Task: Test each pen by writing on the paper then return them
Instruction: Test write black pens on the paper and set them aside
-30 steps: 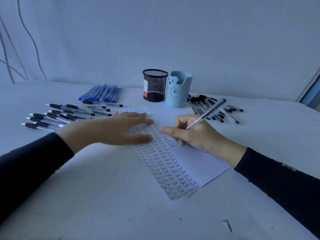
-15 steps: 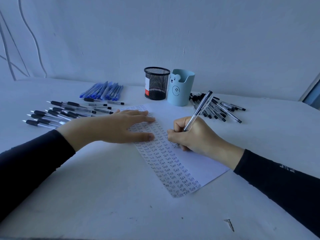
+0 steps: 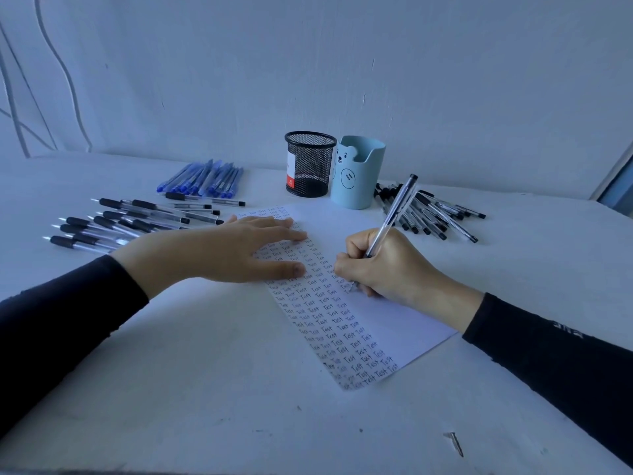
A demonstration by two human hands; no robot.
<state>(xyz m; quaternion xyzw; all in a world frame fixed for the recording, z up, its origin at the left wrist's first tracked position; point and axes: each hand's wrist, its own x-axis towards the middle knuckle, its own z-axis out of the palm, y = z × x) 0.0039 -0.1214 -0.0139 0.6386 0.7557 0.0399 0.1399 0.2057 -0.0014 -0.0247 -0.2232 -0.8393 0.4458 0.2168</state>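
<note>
Right hand (image 3: 387, 265) grips slim clear pen (image 3: 394, 217) (tip on paper (image 3: 404, 320)).

Paper sheet (image 3: 404, 323): one. Pen holders: two, one black mesh cup (image 3: 310, 166) and one light-blue bear cup (image 3: 358, 176). Loose pen groups: three, namely blue pens (image 3: 202, 178), black-grip pens (image 3: 130, 221) and black-capped pens (image 3: 435, 214); the number in each group cannot be read. Held pen (image 3: 394, 214): one. Hands: two, left hand (image 3: 222, 250) and right hand (image 3: 387, 265). Small nail-like piece (image 3: 454, 442): one.

- A plain pale wall (image 3: 342, 63) fills the back, with thin curved lines (image 3: 63, 73) at its left.
- A white table (image 3: 205, 416) spreads below it.
- A window edge (image 3: 616, 181) shows at far right.
- The light is dim and bluish.
</note>
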